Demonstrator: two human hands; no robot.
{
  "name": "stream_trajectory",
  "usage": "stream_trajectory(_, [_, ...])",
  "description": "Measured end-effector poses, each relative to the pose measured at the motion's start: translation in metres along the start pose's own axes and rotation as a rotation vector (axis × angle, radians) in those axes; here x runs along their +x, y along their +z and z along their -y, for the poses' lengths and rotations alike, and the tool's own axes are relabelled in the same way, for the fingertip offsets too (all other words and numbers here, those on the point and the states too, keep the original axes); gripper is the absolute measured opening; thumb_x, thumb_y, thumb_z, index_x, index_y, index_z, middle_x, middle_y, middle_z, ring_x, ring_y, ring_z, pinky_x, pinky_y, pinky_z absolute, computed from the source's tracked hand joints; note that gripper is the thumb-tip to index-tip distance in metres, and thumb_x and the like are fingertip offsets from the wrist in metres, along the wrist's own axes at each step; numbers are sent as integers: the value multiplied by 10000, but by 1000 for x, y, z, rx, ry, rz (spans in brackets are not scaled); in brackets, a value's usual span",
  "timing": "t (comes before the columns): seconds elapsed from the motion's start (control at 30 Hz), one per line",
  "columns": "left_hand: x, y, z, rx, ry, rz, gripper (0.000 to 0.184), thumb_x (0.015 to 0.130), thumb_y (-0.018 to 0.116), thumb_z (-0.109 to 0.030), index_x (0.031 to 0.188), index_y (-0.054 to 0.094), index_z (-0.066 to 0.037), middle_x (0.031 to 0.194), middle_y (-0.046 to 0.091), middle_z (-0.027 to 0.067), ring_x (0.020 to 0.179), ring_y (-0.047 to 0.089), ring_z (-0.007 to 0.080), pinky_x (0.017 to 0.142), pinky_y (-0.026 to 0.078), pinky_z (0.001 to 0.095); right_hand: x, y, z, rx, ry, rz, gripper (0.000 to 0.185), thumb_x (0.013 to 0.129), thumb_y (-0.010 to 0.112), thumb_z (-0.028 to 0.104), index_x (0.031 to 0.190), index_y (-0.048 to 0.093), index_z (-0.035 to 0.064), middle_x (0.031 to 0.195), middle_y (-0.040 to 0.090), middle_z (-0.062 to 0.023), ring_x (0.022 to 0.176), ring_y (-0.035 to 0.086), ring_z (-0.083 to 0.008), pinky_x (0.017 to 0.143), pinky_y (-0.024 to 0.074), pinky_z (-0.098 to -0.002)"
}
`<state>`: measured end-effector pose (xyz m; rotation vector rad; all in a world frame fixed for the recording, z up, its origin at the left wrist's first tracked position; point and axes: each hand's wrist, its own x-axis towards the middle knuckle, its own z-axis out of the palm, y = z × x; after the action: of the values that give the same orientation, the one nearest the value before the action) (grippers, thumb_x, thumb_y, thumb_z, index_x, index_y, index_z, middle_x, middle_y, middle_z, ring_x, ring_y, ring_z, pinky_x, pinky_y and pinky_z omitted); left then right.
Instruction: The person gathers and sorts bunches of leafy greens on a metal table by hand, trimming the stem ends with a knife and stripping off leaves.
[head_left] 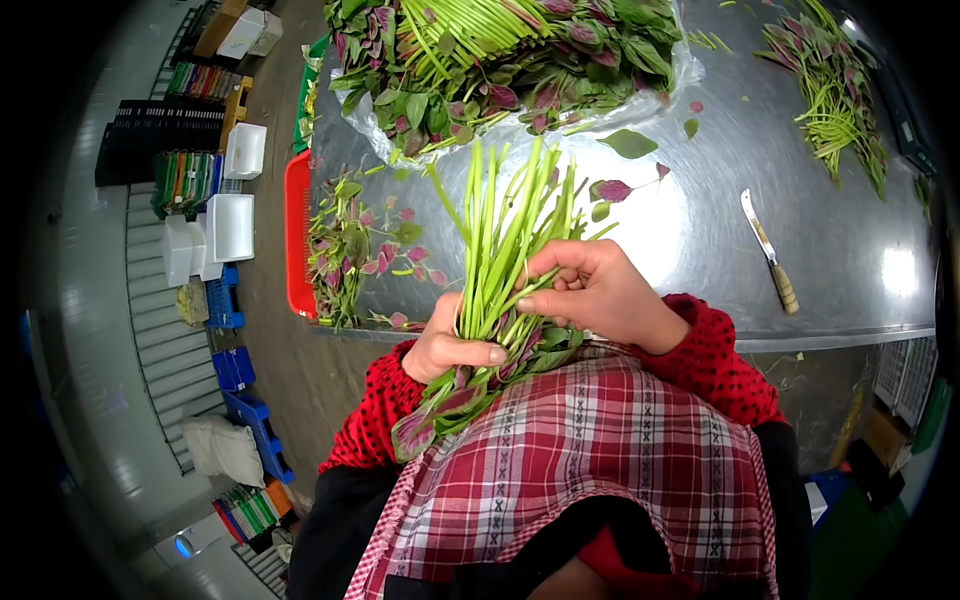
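Note:
A bunch of red-green amaranth (495, 240) stands in front of my apron, its cut stems pointing away from me and its leaves toward my body. My left hand (450, 345) is wrapped round the lower stems, thumb across the front. On the bunch's right side my right hand (597, 292) is closed, fingertips pinched against the stems. A thin pale band (526, 272), which looks like a rubber band, shows at those fingertips; how far it goes round the stems is hidden. The purple-green leaves (455, 400) hang below my left hand.
Across the metal table (690, 240) lies a large amaranth heap (500, 70) on clear plastic. Loose trimmings (345, 250) lie at left by a red crate (298, 235). A wooden-handled knife (770, 255) and another amaranth pile (830, 100) lie at right.

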<state>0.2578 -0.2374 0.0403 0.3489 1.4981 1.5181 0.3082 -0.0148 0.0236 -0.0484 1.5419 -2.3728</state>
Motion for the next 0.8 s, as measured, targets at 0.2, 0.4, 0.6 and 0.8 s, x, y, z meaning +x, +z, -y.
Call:
stream_trajectory(0.2, [-4, -8, 0, 20, -57, 53, 518, 635, 695, -29, 1135, 578, 45, 999, 605, 29, 908, 528, 130, 827, 401, 271, -1, -43, 30, 236, 31, -133, 87, 867, 655, 105, 858, 614, 29, 660, 611, -19, 484, 501, -39, 438, 381, -177])
stream_trajectory(0.4, [-7, -4, 7, -94, -80, -97, 366, 689, 630, -85, 1032, 587, 35, 869, 582, 16, 800, 507, 123, 743, 394, 260, 8, -39, 31, -743, -195, -272, 92, 834, 641, 99, 866, 620, 15, 666, 567, -7, 587, 500, -62, 520, 401, -230])
stream_trajectory(0.6, [-10, 7, 5, -147, -44, -149, 316, 744, 526, -167, 980, 589, 34, 883, 589, 50, 813, 500, 142, 765, 386, 263, 13, -32, 43, -1199, -393, -275, 154, 753, 690, 103, 878, 643, 27, 745, 609, -113, 701, 620, -258, 610, 473, -351])
stream_trajectory(0.8, [-7, 10, 7, -79, -15, -91, 329, 750, 527, -199, 983, 589, 24, 900, 576, 51, 820, 490, 150, 752, 375, 267, 16, -27, 47, -1304, -700, -313, 115, 737, 676, 160, 726, 614, 64, 661, 531, -111, 649, 605, -287, 612, 473, -432])
